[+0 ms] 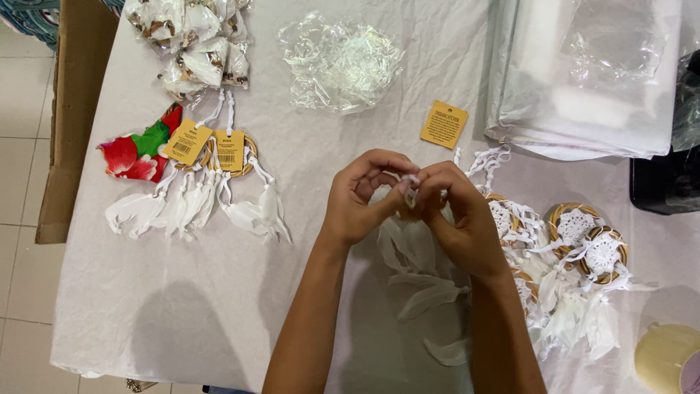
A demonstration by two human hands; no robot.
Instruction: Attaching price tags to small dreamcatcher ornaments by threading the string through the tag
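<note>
My left hand (361,198) and my right hand (456,211) meet above the middle of the white-covered table (219,292), fingertips pinched together on the white string (410,182) of a small dreamcatcher. Its white feathers (426,284) hang below my hands; its ring is hidden behind them. A loose yellow paper tag (444,124) lies just beyond my right hand. More small wooden-ringed dreamcatchers with white crochet centres (583,248) are piled right of my right wrist.
Tagged dreamcatchers (211,182) lie at the left by a red and green cloth (138,153). Bagged ones (193,44) and crumpled clear plastic (339,62) sit at the back. A stack of clear bags (583,80) is back right, a tape roll (667,357) front right, cardboard (76,109) at the left edge.
</note>
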